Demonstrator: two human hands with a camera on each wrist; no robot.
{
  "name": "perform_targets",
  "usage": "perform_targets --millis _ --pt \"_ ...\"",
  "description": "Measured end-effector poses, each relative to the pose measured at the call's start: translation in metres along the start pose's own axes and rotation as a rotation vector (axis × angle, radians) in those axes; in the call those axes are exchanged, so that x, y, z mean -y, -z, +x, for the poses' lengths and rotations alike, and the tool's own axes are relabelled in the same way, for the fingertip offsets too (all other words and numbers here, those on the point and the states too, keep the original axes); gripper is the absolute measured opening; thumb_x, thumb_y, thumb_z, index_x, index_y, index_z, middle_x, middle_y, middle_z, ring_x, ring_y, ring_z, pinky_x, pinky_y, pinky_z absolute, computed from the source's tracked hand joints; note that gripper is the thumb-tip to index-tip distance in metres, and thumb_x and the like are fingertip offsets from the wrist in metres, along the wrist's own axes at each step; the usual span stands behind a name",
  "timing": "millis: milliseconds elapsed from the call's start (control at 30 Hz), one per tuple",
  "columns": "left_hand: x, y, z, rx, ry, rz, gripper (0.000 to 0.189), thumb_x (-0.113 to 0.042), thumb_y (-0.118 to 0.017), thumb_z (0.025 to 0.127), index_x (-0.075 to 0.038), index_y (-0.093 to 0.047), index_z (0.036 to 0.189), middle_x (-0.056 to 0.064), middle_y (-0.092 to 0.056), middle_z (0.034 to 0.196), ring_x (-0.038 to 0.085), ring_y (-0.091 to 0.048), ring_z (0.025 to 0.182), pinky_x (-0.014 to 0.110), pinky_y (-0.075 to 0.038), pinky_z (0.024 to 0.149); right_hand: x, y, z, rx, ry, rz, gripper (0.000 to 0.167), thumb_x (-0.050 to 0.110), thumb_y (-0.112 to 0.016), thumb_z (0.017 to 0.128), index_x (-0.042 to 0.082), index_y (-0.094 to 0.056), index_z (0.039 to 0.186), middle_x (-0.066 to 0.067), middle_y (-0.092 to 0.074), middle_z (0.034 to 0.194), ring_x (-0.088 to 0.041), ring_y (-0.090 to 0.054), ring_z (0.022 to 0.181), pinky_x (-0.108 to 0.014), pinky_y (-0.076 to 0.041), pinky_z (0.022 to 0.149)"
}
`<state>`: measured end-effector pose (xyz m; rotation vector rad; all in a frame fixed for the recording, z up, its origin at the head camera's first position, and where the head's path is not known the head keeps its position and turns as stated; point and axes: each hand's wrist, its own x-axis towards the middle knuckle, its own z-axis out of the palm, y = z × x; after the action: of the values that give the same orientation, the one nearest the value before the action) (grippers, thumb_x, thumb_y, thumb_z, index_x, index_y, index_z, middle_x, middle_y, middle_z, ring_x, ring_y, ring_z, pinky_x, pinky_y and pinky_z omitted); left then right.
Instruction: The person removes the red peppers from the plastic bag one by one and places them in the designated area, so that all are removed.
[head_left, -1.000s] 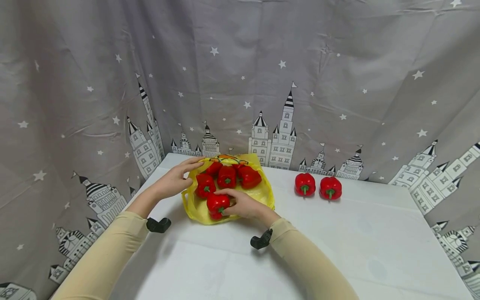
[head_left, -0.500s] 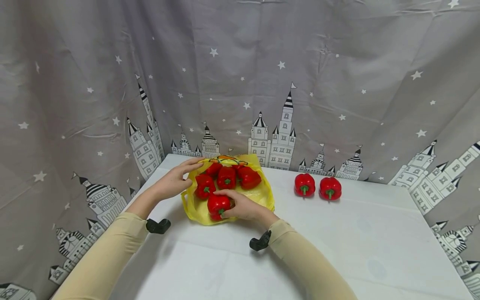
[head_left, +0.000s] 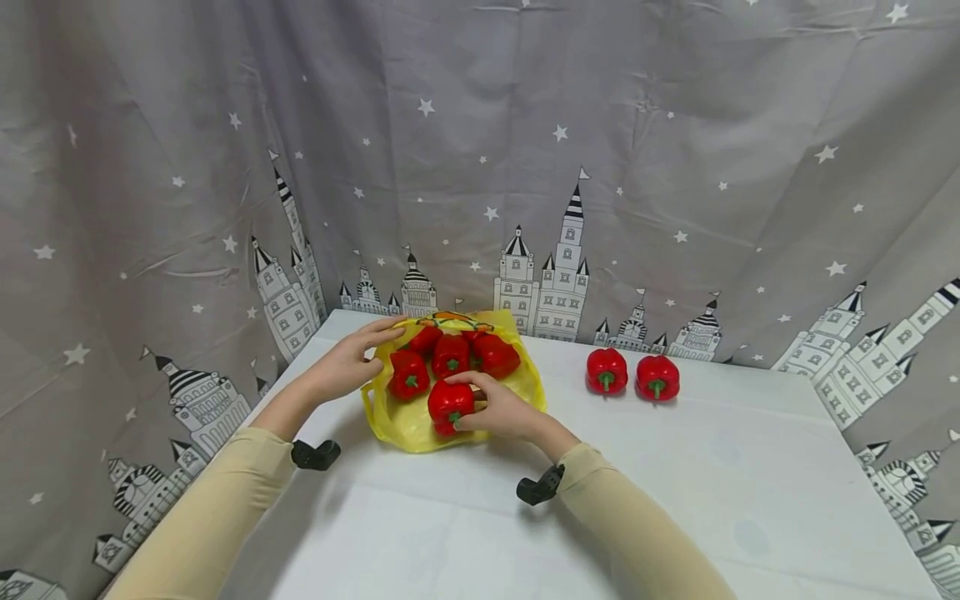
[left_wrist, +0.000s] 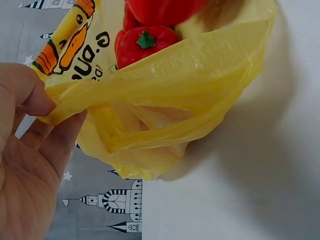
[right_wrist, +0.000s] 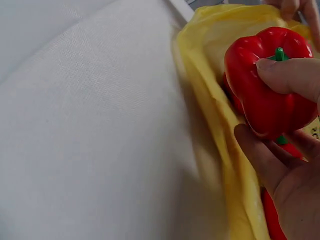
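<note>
On the thin, translucent yellow plastic bag [left_wrist: 182, 72], the left wrist view shows bold black lettering [left_wrist: 88, 53] running aslant beside a printed orange-and-black figure [left_wrist: 72, 47]. A dot stands after the topmost letter, which cannot be told for sure; what look like "D" and "U" follow, and the rest is lost towards the folds. A line of smaller black print [left_wrist: 98, 72] alongside is too small to read. In the right wrist view, small black marks [right_wrist: 315, 132] on the bag are illegible.
</note>
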<state>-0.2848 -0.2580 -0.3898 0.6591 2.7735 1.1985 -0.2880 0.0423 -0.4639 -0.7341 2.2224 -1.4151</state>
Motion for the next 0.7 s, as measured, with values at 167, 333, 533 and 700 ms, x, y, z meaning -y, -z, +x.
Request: perform_targets --millis 167,333,533,700 --pt "0.001 -0.002 0.0 -0.005 -0.001 0.006 0.062 0.008 -0.049 0.091 -0.004 -0.048 0.152 0.004 -0.026 0.168 0.035 -0.02 0.153 0.052 -0.043 0.104 0.005 0.013 -0.015 -0.012 0.01 0.029 0.063 0.02 -0.079 0.087 0.041 -0.054 0.141 0.002 -0.048 0.145 -0.027 -0.049 0.133 -0.038 -0.051 0.099" --pt "0.002 -0.002 0.0 -0.003 0.009 0.007 0.061 0.006 -0.048 0.092 -0.005 -0.049 0.152 0.005 -0.025 0.168 0.035 -0.018 0.154 0.049 -0.043 0.1 0.006 0.026 -0.029 -0.016 0.018 0.054 0.064 0.019 -0.078 0.086 0.039 -0.054 0.142 0.001 -0.05 0.144 -0.024 -0.049 0.132 -0.038 -0.052 0.098" --pt "0.001 -0.001 -0.001 -0.008 0.019 0.006 0.061 0.004 -0.049 0.092 -0.005 -0.05 0.151 0.01 -0.027 0.167 0.037 -0.021 0.152 0.051 -0.043 0.101 0.003 0.041 -0.045 -0.052 0.018 0.055 0.063 0.019 -0.079 0.085 0.039 -0.056 0.14 0.0 -0.054 0.14 -0.023 -0.052 0.129 -0.038 -0.052 0.098" --pt "0.0 -0.002 0.0 -0.011 -0.002 -0.007 0.06 0.005 -0.049 0.091 -0.003 -0.05 0.151 0.007 -0.029 0.165 0.037 -0.024 0.151 0.053 -0.044 0.102 -0.003 0.052 -0.057 -0.091 -0.004 0.058 0.063 0.019 -0.08 0.085 0.038 -0.056 0.14 -0.001 -0.054 0.142 -0.025 -0.052 0.131 -0.04 -0.053 0.098"
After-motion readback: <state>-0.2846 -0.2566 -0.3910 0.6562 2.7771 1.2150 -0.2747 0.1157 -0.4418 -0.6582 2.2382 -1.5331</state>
